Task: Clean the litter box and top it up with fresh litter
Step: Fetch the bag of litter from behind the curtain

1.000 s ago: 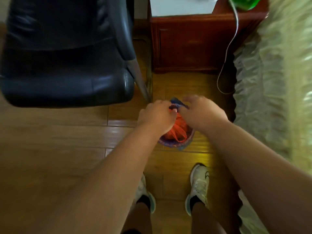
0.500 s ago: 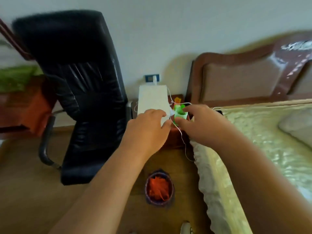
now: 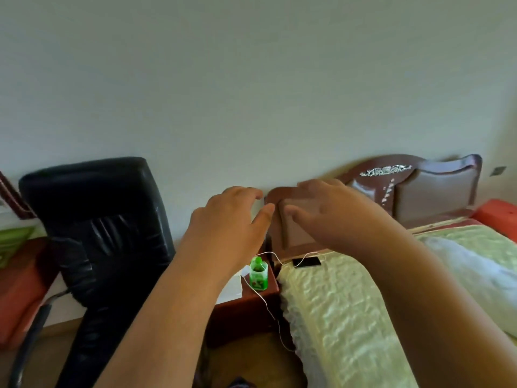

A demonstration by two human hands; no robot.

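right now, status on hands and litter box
Left hand and right hand raised, open, holding nothing. Litter box not in view. Black chair left, bed right.

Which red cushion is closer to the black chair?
The red cushion on the left, directly beside the black chair; the other red cushion sits beyond the bed.

A single head-worn, wide-angle view looks forward across a bedroom toward a wall [image 3: 251, 79], angled only slightly down. Both forearms reach in from the bottom edge, close to the lens. A chair [image 3: 98, 233] sits left, a bed [image 3: 349, 303] right.
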